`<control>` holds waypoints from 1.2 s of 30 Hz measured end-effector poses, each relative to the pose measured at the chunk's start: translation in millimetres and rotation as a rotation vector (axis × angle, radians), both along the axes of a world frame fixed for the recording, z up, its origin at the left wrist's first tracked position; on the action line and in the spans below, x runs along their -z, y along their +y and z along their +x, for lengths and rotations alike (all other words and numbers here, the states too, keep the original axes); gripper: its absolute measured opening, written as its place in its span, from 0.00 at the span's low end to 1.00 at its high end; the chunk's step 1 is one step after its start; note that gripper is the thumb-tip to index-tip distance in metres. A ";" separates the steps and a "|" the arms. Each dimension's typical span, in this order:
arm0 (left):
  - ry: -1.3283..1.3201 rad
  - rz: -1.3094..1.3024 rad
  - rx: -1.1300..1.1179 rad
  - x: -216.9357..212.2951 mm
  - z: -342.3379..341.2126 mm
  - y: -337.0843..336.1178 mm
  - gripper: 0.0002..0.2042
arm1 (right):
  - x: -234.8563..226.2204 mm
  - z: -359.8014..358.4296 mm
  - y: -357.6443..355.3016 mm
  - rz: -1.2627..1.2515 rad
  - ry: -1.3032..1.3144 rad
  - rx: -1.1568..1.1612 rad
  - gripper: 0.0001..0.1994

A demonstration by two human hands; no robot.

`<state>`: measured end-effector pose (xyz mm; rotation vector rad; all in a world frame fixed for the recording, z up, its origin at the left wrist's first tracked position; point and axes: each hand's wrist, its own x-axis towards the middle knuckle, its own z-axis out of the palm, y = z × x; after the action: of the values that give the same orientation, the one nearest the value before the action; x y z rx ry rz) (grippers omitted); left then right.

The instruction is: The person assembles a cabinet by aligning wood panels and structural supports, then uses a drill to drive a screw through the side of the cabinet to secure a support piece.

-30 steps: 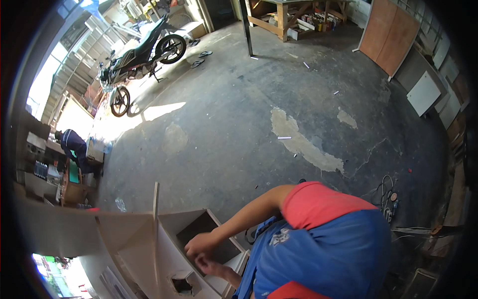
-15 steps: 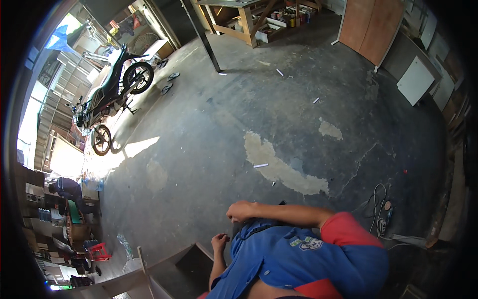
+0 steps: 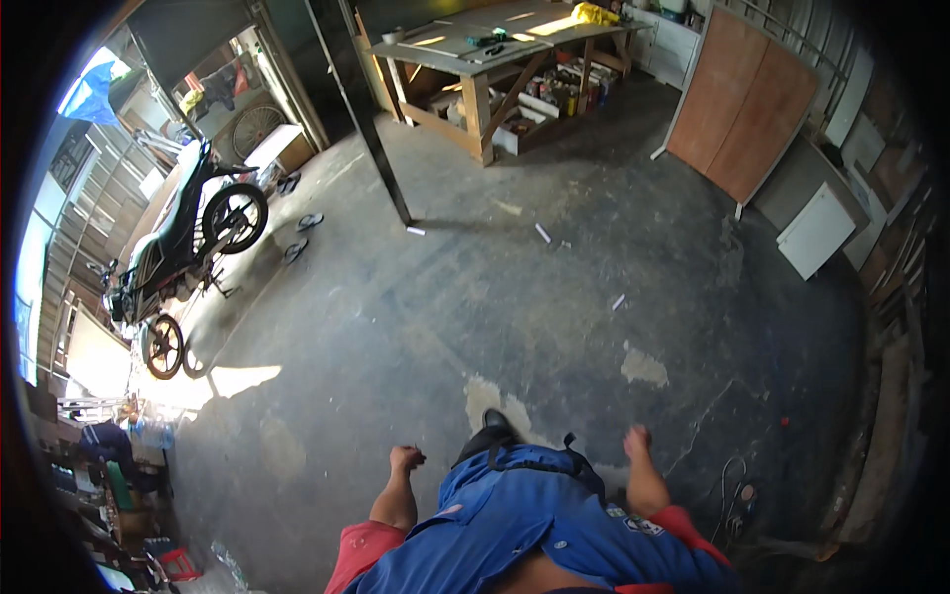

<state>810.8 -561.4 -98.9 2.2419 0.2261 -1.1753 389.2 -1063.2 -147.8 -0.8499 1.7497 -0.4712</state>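
Note:
My left hand [image 3: 406, 458] hangs at my side with the fingers curled and nothing in it. My right hand [image 3: 636, 439] is also down at my side, curled and holding nothing. Both hands are over bare concrete floor [image 3: 515, 307], apart from any object. My blue apron [image 3: 524, 515] and red sleeves fill the lower edge, and a dark shoe [image 3: 492, 426] shows between the hands.
A motorcycle [image 3: 188, 257] is parked at the left. A wooden workbench [image 3: 475, 59] with tools stands at the back beside a black post [image 3: 366, 129]. Brown panels [image 3: 742, 109] and a white board [image 3: 816, 233] lean at the right. Cables [image 3: 737, 490] lie by my right side.
My hands have left the open cardboard box, which is now out of view. They dropped to my sides, and the view has swung up toward the workbench.

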 end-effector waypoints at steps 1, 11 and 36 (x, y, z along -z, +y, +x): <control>-0.144 0.110 0.136 -24.5 28.6 -45.7 0.07 | 7.2 -28.9 -7.8 0.066 0.041 0.104 0.01; -0.287 -0.546 0.112 -69.9 251.9 -333.7 0.11 | -18.7 -28.8 -16.1 0.125 0.699 -1.423 0.13; -0.189 0.210 0.040 0.9 580.7 -644.7 0.12 | -241.5 1087.3 -728.1 -1.038 -0.139 -1.533 0.14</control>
<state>1391.5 -1206.1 -99.9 2.5343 0.2396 -0.9898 1476.5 -1791.3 93.7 -2.4235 0.2183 -0.2938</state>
